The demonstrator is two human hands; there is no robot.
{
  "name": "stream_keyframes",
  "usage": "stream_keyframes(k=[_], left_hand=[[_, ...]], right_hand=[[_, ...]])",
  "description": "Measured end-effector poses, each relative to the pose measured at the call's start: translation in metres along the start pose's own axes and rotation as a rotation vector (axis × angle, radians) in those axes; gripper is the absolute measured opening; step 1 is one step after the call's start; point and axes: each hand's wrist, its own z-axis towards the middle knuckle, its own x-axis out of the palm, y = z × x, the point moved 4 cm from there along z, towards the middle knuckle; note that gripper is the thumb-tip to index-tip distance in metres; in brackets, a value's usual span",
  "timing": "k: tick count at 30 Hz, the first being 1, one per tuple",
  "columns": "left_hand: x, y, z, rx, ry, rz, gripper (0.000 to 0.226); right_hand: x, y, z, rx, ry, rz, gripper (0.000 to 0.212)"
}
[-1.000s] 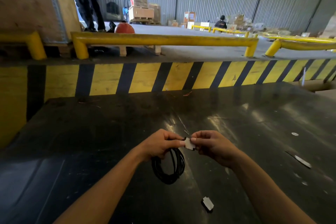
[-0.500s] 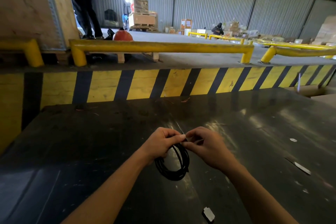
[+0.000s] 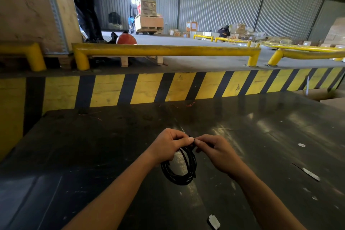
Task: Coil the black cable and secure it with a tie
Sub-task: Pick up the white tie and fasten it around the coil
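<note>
Black cable, already wound into a round coil, hangs above the dark tabletop; left hand and right hand pinch its top. Tie unseen, fastening seemingly unfinished.

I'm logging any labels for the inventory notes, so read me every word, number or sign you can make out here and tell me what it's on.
No text here can be read.
Cardboard boxes on the pallet: dark printed marks, too blurred to read.
Distant cartons by the wall: label patches, too small to read.
Yellow and black hazard stripes: a warning pattern only, no words.
Black cable and white tag on the table: no lettering visible.
</note>
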Motion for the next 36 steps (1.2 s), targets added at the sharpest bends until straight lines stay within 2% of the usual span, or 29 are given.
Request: stream_keyframes(k=[4,6,8,13,16,20,24,27,31,33,36], left_hand=[[0.0,-0.006,0.002,0.054,-0.096,0.052,0.018],[0.0,-0.007,0.001,0.081,-0.122,0.08,0.019],[0.001,-0.006,-0.001,0.093,-0.147,0.122,0.02],[-0.006,-0.001,-0.004,0.067,-0.225,0.108,0.02],[-0.01,-0.01,-0.007,0.108,-0.273,0.073,0.018],[-0.015,-0.024,-0.008,0.164,-0.309,-0.116,0.021],[-0.018,-0.031,-0.006,0.174,-0.367,-0.156,0.016],[-0.019,-0.029,-0.005,0.178,-0.441,-0.157,0.011],[-0.019,-0.022,-0.005,0.198,-0.513,-0.072,0.012],[-0.015,-0.022,-0.007,0.23,-0.524,-0.025,0.014],[-0.012,-0.022,-0.009,0.268,-0.551,0.039,0.025]], right_hand=[[-0.003,0.002,0.006,0.051,-0.271,0.002,0.02],[-0.012,-0.002,0.009,0.17,-0.411,0.21,0.025],[-0.017,-0.004,0.008,0.24,-0.449,0.398,0.028],[-0.014,0.005,0.004,0.161,-0.443,0.506,0.02],[-0.018,0.008,0.003,0.083,-0.424,0.318,0.014],[-0.017,0.015,0.0,-0.039,-0.364,-0.001,0.013],[-0.008,0.028,-0.004,-0.136,-0.31,-0.121,0.008],[-0.005,0.034,-0.003,-0.122,-0.2,-0.008,0.009],[0.0,0.034,0.0,0.106,-0.071,0.393,0.017],[0.003,0.033,-0.001,0.179,-0.036,0.462,0.021],[0.005,0.034,0.0,0.183,-0.011,0.436,0.027]])
